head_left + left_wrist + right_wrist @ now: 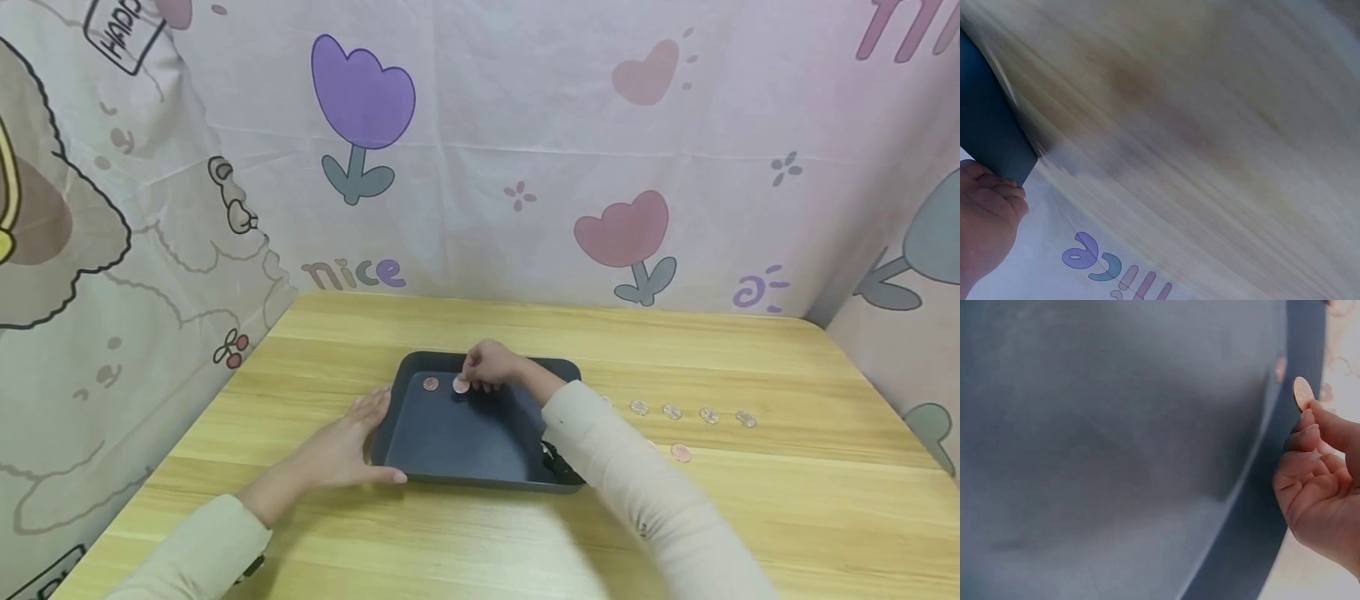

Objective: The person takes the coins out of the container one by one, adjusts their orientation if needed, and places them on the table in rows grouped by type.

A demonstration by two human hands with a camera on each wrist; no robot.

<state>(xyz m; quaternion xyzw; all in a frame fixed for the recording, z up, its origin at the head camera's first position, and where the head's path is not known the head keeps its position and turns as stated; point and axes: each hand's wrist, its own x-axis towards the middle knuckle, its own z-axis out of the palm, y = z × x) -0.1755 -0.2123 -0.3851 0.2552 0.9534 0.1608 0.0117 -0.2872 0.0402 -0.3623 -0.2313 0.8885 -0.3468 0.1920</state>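
A dark rectangular baking pan (450,442) lies on the table in front of me. My left hand (341,446) holds its left side, fingers along the left rim and thumb at the front corner. In the left wrist view, bent fingers (1007,190) of that hand touch the pan's wall (997,125). Over the pan's far part, my right hand (491,367) pinches a copper-coloured coin (461,385) between thumb and finger. The right wrist view shows this coin (1303,394) jutting from the fingertips. Left of it, another copper coin (431,383) lies in the pan.
Right of the pan, several silver-coloured coins (672,412) form a row on the wooden table (810,500). A copper coin (680,452) lies nearer. Something black (553,458), partly behind my right sleeve, sits in the pan's front right corner. Printed cloth (480,100) hangs behind the table.
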